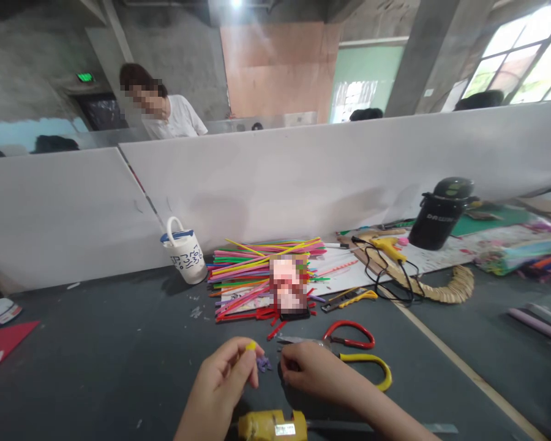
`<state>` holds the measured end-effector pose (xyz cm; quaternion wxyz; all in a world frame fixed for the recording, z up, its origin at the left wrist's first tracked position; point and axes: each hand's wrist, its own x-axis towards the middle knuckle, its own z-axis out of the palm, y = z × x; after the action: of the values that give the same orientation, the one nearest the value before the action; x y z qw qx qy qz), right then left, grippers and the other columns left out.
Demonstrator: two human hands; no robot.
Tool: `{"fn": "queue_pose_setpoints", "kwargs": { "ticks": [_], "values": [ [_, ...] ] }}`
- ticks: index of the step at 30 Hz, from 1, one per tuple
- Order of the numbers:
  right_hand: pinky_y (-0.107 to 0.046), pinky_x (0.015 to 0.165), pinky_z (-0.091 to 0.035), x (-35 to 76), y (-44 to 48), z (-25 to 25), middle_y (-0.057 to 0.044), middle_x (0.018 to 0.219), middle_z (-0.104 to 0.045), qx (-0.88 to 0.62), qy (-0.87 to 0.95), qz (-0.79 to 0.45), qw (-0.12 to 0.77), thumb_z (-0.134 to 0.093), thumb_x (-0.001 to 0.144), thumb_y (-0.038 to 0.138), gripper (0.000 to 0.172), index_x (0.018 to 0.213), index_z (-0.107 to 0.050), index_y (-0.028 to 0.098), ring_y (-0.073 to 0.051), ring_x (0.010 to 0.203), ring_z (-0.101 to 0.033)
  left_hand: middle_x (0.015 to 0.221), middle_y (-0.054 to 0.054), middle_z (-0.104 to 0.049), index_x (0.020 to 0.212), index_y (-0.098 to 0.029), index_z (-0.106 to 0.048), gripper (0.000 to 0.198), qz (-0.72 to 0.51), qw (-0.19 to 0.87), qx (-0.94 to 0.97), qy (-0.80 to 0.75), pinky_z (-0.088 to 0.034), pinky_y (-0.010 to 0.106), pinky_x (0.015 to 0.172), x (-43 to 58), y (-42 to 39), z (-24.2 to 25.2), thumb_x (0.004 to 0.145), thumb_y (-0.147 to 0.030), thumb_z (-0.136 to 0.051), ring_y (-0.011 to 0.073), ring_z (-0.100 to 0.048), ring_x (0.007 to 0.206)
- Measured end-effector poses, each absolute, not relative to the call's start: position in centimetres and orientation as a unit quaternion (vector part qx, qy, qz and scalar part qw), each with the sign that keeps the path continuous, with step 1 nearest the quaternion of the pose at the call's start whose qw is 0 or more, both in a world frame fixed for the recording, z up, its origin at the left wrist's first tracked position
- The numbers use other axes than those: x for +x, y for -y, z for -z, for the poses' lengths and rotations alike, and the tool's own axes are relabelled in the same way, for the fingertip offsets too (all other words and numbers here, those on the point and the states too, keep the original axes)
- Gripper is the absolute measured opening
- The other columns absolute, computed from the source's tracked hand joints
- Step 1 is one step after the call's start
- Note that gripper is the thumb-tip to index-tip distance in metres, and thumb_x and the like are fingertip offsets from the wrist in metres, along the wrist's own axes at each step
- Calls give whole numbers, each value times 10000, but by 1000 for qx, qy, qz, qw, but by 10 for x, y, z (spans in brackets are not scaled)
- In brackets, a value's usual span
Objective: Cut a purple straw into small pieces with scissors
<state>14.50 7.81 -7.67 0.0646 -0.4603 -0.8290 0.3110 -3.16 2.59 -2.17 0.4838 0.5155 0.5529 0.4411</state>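
Within pinched left hand (221, 381), yellow piece (251, 346)

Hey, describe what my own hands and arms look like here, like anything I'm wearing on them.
Both your left hand and your right hand are bare: no gloves, and no rings that I can see. Your right forearm shows no sleeve, watch or bracelet. The picture's edge cuts off your left arm near the wrist.

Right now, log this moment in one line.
left hand: pinches yellow bit | right hand: near scissors, grip unclear | purple scraps: between hands
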Motion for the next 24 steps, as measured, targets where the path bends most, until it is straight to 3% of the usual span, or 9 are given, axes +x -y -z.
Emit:
{"fn": "queue_pose_setpoints", "kwargs": {
  "ticks": [4, 11, 24],
  "values": [
    [-206, 531, -301, 145, -77, 75, -20, 706, -649, -459, 829, -312, 67, -474, 716, 156, 184, 763, -649, 186, -142, 628, -543, 510, -39, -504, 740, -146, -652, 285, -471, 540, 461, -523, -224, 181, 391, -36, -27, 18, 785, -409, -553, 47, -320, 398],
    [-204, 533, -303, 146, -76, 73, -20, 710, -647, -460, 828, -311, 72, -471, 717, 156, 174, 747, -641, 183, -144, 643, -550, 528, 4, -603, 687, -137, -674, 235, -489, 574, 409, -514, -273, 154, 319, -37, -22, 18, 696, -372, -665, 39, -416, 340],
    [-205, 505, -276, 149, -78, 74, -5, 656, -616, -457, 818, -335, 97, -485, 691, 151, 142, 700, -624, 180, -130, 593, -506, 475, -36, -532, 701, -151, -681, 230, -543, 491, 420, -536, -240, 152, 366, -41, -20, 18, 706, -380, -661, 23, -358, 366]
  ]
}}
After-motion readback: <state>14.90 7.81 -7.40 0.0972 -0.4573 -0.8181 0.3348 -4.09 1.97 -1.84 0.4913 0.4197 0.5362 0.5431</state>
